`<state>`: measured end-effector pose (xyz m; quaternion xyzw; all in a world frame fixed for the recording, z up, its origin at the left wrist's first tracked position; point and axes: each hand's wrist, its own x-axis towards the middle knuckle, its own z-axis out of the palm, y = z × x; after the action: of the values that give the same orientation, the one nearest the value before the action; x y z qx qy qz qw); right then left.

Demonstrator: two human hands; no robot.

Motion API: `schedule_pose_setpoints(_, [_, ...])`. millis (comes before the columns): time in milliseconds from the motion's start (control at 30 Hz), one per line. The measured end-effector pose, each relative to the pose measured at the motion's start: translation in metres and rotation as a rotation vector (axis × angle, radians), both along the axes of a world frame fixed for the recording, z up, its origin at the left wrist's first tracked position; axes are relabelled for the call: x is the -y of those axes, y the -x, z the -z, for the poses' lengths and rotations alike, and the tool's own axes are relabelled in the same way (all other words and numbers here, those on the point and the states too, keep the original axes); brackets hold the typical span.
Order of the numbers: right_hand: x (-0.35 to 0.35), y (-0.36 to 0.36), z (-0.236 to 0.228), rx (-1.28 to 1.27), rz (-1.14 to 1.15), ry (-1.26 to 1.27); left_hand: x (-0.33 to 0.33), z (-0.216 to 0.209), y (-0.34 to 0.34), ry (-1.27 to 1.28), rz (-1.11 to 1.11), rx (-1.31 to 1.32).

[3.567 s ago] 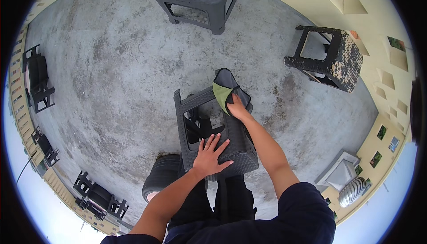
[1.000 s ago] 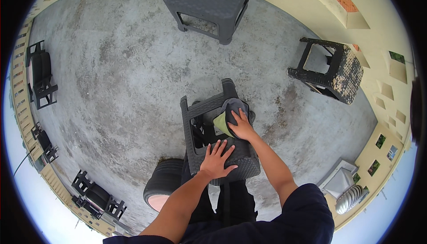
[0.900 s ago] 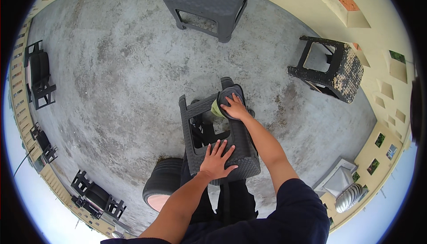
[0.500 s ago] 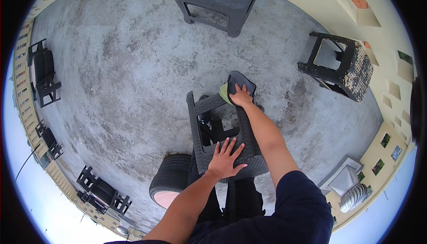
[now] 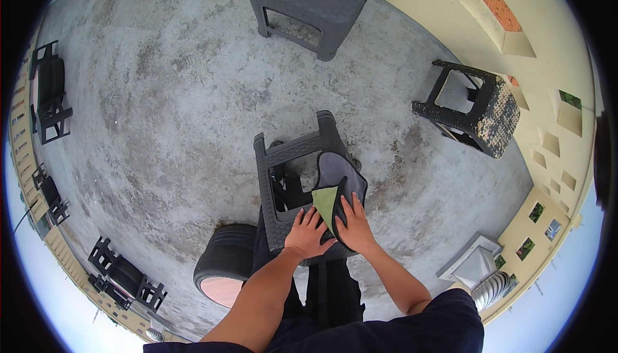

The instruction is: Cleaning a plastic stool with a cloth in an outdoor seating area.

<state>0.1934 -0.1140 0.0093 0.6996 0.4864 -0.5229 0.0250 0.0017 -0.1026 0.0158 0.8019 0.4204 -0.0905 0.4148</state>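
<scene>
The right hand (image 5: 354, 227) pressed flat a soft, limp grey-green cloth (image 5: 338, 189); the left hand (image 5: 308, 234), open, steadied the stiff wicker stool (image 5: 283, 153), probably light, by its rim.

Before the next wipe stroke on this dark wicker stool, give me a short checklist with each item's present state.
1. Right hand on the cloth: ok, palm pressed flat on it.
2. Left hand steadying the stool: ok, resting on its near edge.
3. Cloth lies on the stool: ok, grey with a green corner folded over.
4. Stool steady on the concrete floor: cannot tell, its feet are hidden.
5. Room around it: ok, the round pouf sits beside it, the other stools stand apart.
</scene>
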Motion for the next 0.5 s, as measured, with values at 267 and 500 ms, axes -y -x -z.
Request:
schedule_pose_setpoints(267, [-0.076, -0.002, 0.154, -0.037, 0.093, 0.252, 0.012, 0.000, 0.002, -0.082, -0.066, 0.007])
schedule_pose_setpoints(500, [-0.172, 0.009, 0.280, 0.132, 0.008, 0.365, 0.004, -0.002, -0.010, -0.055, -0.022, 0.025])
